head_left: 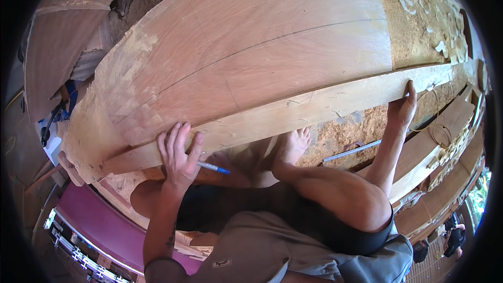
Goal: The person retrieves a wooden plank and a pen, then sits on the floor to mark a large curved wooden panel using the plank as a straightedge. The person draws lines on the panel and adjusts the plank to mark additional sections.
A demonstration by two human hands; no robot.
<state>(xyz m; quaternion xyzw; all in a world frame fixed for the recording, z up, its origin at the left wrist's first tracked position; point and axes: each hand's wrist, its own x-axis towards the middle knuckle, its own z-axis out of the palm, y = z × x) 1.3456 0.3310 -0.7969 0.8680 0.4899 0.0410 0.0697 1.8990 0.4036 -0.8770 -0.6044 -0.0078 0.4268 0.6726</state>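
Observation:
A long, pale wooden strip [293, 109] lies slantwise along the near side of a large reddish-brown plywood panel [251, 36]. My left hand [181, 160] grips the strip near its left end, fingertips over its upper edge. A pen with a blue end [214, 167] sticks out from under that hand's thumb. Toward the strip's right end, my right hand [402, 107] holds its lower edge, the thumb up against the face and the other fingers mostly hidden. A curved dark line and a short cross line are drawn on the panel.
My bare foot [293, 145] stands just below the strip, beside sawdust [335, 136]. A grey rod [352, 150] lies there, near a thin yellow cord [443, 133]. Stacked boards [440, 162] line the right side. A purple panel [99, 220] is at lower left; people [455, 238] appear far right.

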